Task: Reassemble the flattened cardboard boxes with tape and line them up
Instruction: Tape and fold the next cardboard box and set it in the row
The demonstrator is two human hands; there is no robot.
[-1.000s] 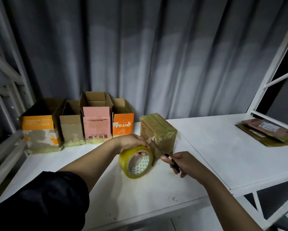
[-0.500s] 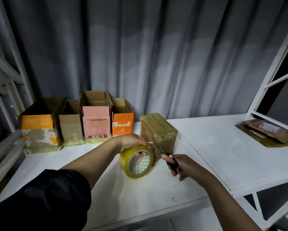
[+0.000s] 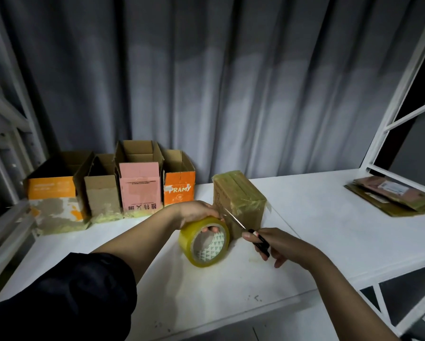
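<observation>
A taped brown cardboard box point(image 3: 238, 195) stands on the white table point(image 3: 329, 217), covered in yellowish tape. My left hand point(image 3: 196, 212) grips a roll of clear yellow tape point(image 3: 204, 241) standing on edge just in front of the box, fingers through its core. My right hand point(image 3: 278, 244) holds black-handled scissors point(image 3: 246, 230), blades pointing up-left at the tape between roll and box. Several open boxes stand in a row at the back left: an orange and white one point(image 3: 51, 193), a plain brown one point(image 3: 100, 190), a pink one point(image 3: 140, 183) and an orange one point(image 3: 179, 185).
A pile of flattened cardboard point(image 3: 391, 195) lies on the right part of the table. White shelf frames stand at the right point(image 3: 403, 99) and at the left point(image 3: 7, 134). A grey curtain hangs behind the table.
My right hand with the scissors has moved slightly up and toward the roll, the blades now reaching the tape by the box. My left hand and the roll have stayed put.
</observation>
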